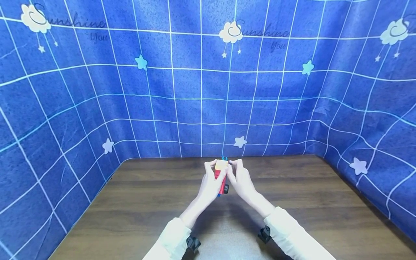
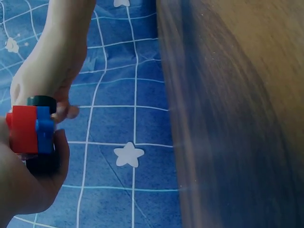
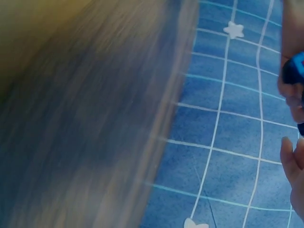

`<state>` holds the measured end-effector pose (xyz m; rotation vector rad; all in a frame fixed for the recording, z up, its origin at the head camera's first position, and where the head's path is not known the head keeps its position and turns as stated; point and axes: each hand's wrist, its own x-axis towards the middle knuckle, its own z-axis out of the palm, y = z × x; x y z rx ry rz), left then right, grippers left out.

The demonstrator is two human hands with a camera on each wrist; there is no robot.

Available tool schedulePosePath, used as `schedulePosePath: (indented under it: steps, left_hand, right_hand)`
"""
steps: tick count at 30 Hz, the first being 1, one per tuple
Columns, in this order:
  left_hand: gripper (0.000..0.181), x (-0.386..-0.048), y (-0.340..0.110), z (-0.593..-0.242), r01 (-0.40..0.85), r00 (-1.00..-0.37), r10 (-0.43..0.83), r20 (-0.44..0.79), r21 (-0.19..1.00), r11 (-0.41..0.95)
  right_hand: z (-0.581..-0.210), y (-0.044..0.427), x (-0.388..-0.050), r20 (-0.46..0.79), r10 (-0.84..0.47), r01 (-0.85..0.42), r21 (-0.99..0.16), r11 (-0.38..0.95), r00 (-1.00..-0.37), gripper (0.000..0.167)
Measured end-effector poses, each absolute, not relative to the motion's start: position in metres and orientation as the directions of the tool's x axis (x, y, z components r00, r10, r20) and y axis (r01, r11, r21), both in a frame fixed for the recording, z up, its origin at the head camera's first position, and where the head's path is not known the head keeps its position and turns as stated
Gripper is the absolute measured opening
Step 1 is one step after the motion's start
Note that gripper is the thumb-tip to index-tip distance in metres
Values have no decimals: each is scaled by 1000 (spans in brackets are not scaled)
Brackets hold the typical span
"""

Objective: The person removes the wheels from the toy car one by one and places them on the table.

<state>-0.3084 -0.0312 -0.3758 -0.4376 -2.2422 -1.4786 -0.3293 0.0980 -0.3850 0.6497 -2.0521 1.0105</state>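
A toy car of building blocks [image 1: 219, 174], with a red body, a yellow block on top and blue parts, is held up above the table. My left hand [image 1: 210, 185] grips it from the left, fingers and thumb around its sides. A black wheel [image 1: 226, 189] shows on its near right side. At the car's far right corner, my right hand [image 1: 243, 183] pinches a small dark part, mostly hidden by the fingertips. In the left wrist view the red and blue end [image 2: 31, 129] faces the camera between dark wheels. The right wrist view catches the car's blue and black side [image 3: 294, 69] only partly.
The brown wooden table [image 1: 146, 202] spreads beneath both hands. A blue gridded curtain [image 1: 185, 83] with stars and clouds hangs behind it and at both sides. Black wrist cameras [image 1: 193, 244] sit at the white sleeves [image 1: 175, 234].
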Motion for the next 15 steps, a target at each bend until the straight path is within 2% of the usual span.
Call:
schedulePosePath:
  steps: [5,9,15]
  left_hand:
    - [54,-308,-29,-375,468,-864,31,502,780,416]
    - [53,-311,-30,-377,462,-868,17,497,794,396]
    - [51,-313,-34,-381,459,-873,19,487,809,367]
  right_hand:
    - [-388,96,-330,850,-133,-637,-270,722,-511,16]
    - [-390,93,-331,870,-158,-606,-185,774,-468,17]
    - [-396,89,-338,905,-227,-557,-13,831,-360,18]
